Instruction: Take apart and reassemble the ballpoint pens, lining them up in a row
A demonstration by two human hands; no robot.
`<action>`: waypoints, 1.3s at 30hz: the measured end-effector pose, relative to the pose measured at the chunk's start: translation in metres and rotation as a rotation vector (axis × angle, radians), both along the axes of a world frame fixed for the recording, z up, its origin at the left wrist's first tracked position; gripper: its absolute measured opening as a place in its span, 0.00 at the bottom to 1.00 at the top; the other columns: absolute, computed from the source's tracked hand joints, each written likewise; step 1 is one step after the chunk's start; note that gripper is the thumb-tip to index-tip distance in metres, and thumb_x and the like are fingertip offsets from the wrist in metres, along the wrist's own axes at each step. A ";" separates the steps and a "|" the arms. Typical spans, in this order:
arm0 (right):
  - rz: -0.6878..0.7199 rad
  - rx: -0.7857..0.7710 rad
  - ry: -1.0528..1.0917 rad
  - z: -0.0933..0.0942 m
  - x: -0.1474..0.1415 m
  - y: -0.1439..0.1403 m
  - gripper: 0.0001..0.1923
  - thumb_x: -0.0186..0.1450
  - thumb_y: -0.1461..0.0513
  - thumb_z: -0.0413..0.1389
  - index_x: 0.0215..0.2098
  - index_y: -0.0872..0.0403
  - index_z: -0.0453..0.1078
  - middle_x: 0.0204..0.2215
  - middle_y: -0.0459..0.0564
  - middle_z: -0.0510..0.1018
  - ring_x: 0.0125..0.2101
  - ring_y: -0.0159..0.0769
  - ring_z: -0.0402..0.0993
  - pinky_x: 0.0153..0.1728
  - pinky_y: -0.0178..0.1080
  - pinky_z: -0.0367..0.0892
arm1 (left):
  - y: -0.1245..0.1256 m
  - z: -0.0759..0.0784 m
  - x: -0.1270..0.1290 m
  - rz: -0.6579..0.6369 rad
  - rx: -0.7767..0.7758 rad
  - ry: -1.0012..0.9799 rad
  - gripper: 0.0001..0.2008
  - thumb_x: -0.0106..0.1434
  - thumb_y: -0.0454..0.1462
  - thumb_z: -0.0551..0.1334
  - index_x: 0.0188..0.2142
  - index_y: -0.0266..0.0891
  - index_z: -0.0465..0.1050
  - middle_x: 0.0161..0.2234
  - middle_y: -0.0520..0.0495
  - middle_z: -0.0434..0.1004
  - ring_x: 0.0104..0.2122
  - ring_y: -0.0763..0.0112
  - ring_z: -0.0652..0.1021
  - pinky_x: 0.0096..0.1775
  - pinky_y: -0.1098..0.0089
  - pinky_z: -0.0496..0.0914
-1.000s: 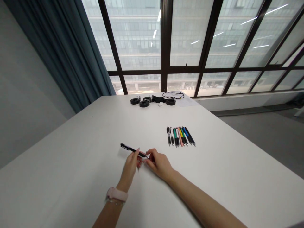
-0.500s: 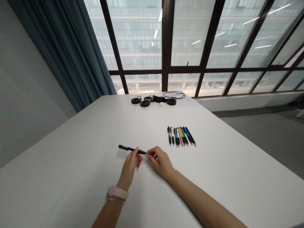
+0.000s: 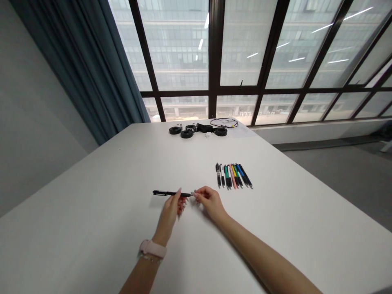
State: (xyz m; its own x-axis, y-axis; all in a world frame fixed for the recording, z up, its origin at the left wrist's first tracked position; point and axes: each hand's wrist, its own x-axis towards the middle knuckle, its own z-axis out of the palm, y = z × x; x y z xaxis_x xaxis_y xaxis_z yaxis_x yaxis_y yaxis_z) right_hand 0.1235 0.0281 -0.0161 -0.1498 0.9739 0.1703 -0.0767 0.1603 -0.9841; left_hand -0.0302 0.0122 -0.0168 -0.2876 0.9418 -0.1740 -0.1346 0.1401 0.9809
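A black pen (image 3: 162, 192) lies nearly level in the grip of my left hand (image 3: 170, 209), its clip end pointing left and its tip pointing right. My right hand (image 3: 209, 201) is at the pen's tip, with thumb and forefinger pinched together there. Whether those fingertips hold a small tip piece or only touch the pen is too small to tell. Beyond my right hand, a row of several pens (image 3: 232, 176) in black, white, green, pink, yellow and blue lies side by side on the white table (image 3: 101, 196).
At the table's far end are several black rolls (image 3: 186, 133), a black looped cable (image 3: 224, 122) and small white pieces (image 3: 208, 134). A blue curtain (image 3: 101, 73) hangs at the left, and dark-framed windows stand behind the table.
The pen has turned closer to level, its tip end rising slightly. My right hand has shifted a little right and up, its fingertips staying near the tip. The row of pens is unchanged.
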 end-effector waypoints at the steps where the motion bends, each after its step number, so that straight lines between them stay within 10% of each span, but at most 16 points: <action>1: 0.002 -0.019 0.018 0.000 0.000 0.001 0.17 0.55 0.50 0.61 0.28 0.57 0.71 0.19 0.45 0.73 0.20 0.30 0.68 0.24 0.33 0.65 | 0.000 0.000 0.000 -0.001 -0.003 -0.001 0.25 0.47 0.57 0.63 0.21 0.35 0.70 0.16 0.53 0.67 0.14 0.79 0.64 0.16 0.76 0.55; 17: 0.005 -0.007 0.075 0.000 0.002 0.005 0.14 0.55 0.54 0.60 0.35 0.55 0.74 0.30 0.49 0.79 0.27 0.33 0.72 0.33 0.37 0.67 | -0.001 0.011 0.006 -0.001 0.026 -0.021 0.26 0.40 0.56 0.67 0.24 0.32 0.75 0.22 0.47 0.74 0.16 0.79 0.66 0.16 0.77 0.55; 39: 0.051 -0.072 -0.066 0.002 0.000 0.003 0.25 0.57 0.42 0.54 0.20 0.55 0.66 0.14 0.42 0.67 0.18 0.28 0.60 0.22 0.32 0.56 | -0.007 0.012 0.005 -0.064 0.052 0.090 0.26 0.44 0.57 0.64 0.22 0.33 0.74 0.16 0.51 0.69 0.16 0.78 0.65 0.19 0.75 0.57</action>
